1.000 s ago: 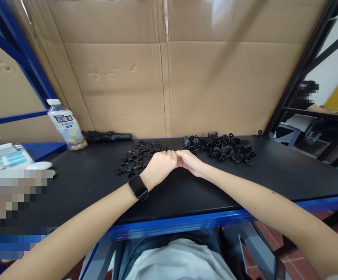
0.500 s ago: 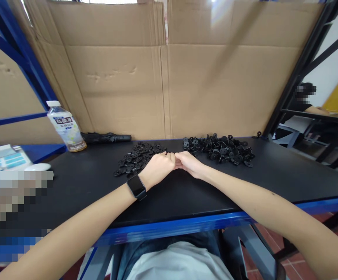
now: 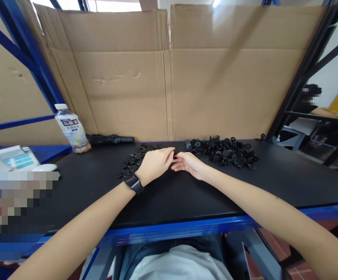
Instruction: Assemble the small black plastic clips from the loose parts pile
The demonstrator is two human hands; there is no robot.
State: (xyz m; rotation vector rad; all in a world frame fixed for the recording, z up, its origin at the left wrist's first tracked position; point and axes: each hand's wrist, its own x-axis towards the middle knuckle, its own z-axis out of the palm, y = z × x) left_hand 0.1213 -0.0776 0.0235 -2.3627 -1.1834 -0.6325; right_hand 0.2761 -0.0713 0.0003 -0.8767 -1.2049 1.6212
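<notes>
Locate the black disc parts first: a left pile (image 3: pixel 131 160) just beyond the left hand's fingers and partly screened by them, a right pile (image 3: pixel 224 151) beyond and to the right of the right hand's fingers. Left hand (image 3: pixel 155 162): fingers bunched narrow against the thumb. Right hand (image 3: pixel 190 163): thumb and forefinger drawn close, remaining fingers loosely extended below. Content of the pinch: hidden; cannot tell.

Steady with the left fingers and make fine adjustments with the right. Curl the loose right fingers underneath as a catch. Tilt the left hand slightly for a better sightline to the fingertips. Press lightly.

Count: piles, two; pieces in each, too tangled for a reliable figure. Stray black part (image 3: pixel 262 136), one, far right beyond the fingers. Watch (image 3: pixel 133 182), one, on the left wrist. Dark folded bundle (image 3: pixel 110 139), one, and bottle (image 3: pixel 73 129), one, both beyond and left of the fingers. Supporting counter (image 3: pixel 186 198), one, beneath the fingers.
</notes>
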